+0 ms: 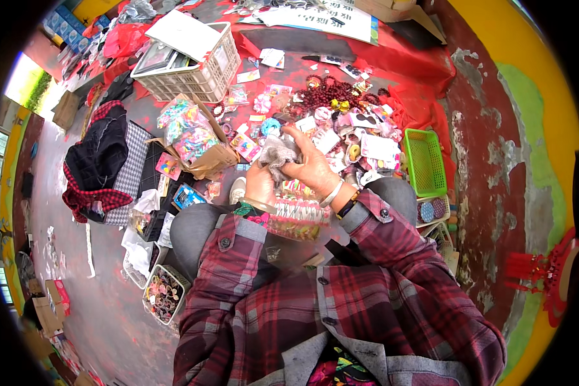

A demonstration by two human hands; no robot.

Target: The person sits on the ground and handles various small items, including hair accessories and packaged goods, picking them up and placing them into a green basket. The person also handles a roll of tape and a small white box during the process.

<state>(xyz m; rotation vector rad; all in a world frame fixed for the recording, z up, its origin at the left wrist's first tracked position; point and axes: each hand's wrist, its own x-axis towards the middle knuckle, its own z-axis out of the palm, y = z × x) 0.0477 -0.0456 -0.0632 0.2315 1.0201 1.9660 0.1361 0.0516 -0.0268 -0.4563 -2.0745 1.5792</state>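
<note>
Between my two hands, above my lap, is a crumpled soft grey fabric piece (278,154); its exact kind I cannot make out. My right hand (314,168) pinches it from the right, thumb and forefinger curved around it. From the lower left my left hand (261,184) grips its underside, with most of those fingers hidden. Just beyond the cloth lies a light-blue scrunchie (270,127). Below my wrists, between my knees, sits a clear container of colourful small items (296,222). Ahead and to the right spreads a pile of hair accessories and carded trinkets (367,145).
At the left stands an open cardboard box (215,157) of bagged colourful pieces. Behind it is a white plastic crate (222,67). A green basket (424,164) stands at my right, near the peeling wall. Dark clothing (100,161) and a basket of hair ties (164,293) lie left.
</note>
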